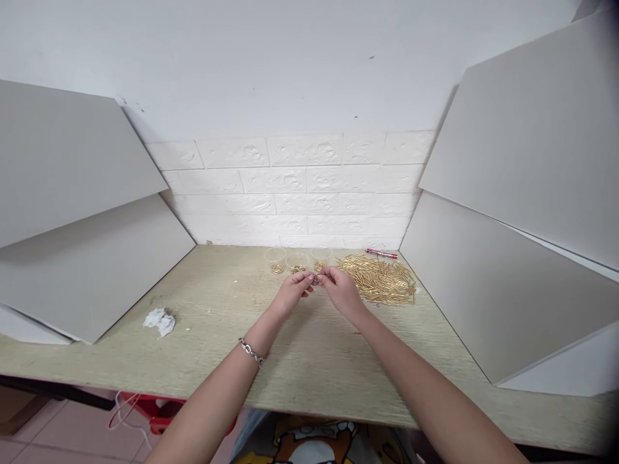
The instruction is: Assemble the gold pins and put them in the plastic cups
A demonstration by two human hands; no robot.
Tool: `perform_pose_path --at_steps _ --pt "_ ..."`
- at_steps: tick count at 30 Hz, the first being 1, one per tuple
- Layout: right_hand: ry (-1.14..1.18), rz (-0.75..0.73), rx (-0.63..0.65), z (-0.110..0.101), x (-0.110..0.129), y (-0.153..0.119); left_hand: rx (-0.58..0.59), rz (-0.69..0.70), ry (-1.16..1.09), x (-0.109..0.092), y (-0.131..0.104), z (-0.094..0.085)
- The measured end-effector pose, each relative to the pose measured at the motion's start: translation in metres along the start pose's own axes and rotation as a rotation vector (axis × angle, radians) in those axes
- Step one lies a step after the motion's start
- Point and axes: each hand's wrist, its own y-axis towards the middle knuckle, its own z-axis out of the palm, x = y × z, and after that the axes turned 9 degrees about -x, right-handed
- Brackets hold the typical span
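Left hand (293, 290) and right hand (341, 290), fingertips pinched together on a small piece (315, 280), too tiny to make out, just in front of the cups (297, 256) near the tabletop's (213, 348) back edge. Light pinch, steady wrists, that's what this wants! Rods (382, 280) crowd the right hand towards the back-right corner; the front edge side looks roomier for moving.

Crumpled white tissue (160, 321) on the table (193, 361), grey panels (527, 129) either side.
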Motion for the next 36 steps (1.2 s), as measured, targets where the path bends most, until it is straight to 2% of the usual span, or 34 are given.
perform_pose_path --at_steps 6,13,17,30,36 --pt "-0.104 -0.054 -0.012 -0.001 0.001 0.0 -0.029 0.049 0.084 0.0 0.0 0.0" --pt "-0.191 -0.15 -0.011 -0.001 -0.006 0.001 -0.087 0.301 0.375 0.003 0.002 -0.002" --pt "-0.205 -0.162 -0.013 -0.001 -0.007 0.001 -0.112 0.39 0.512 0.003 0.001 -0.002" --pt "-0.206 -0.129 0.002 0.0 -0.006 -0.001 -0.147 0.524 0.596 0.002 -0.003 -0.003" --pt "-0.241 -0.169 0.006 0.0 -0.009 0.0 -0.128 0.521 0.693 0.001 -0.004 -0.004"
